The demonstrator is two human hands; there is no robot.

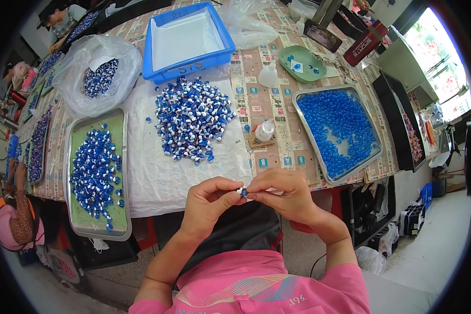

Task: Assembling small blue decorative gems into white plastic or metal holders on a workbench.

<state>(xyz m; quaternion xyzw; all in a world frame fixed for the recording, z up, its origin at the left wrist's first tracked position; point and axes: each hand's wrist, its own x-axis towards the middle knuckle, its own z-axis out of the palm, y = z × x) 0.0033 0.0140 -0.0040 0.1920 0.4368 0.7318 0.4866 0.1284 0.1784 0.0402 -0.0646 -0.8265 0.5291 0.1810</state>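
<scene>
Over the near table edge, my left hand point(209, 203) and my right hand point(287, 193) meet fingertip to fingertip. Between them they pinch a small blue-and-white piece point(241, 192), its white part toward the left fingers and its blue part toward the right. A heap of similar blue-and-white pieces point(191, 120) lies on white sheeting point(157, 183) beyond my left hand. To the right, a metal tray point(319, 168) contains many clear blue beads point(319, 112). Nearest my right hand on the table stands a small clear bottle point(265, 131) on a little wooden block.
At left, a green-lined metal tray point(124, 172) holds more pieces, with a plastic bag point(68, 78) of them behind. A blue bin point(146, 52), a green dish point(282, 55), a phone point(322, 35) and a red cylinder point(365, 43) stand farther back. Other people work at left.
</scene>
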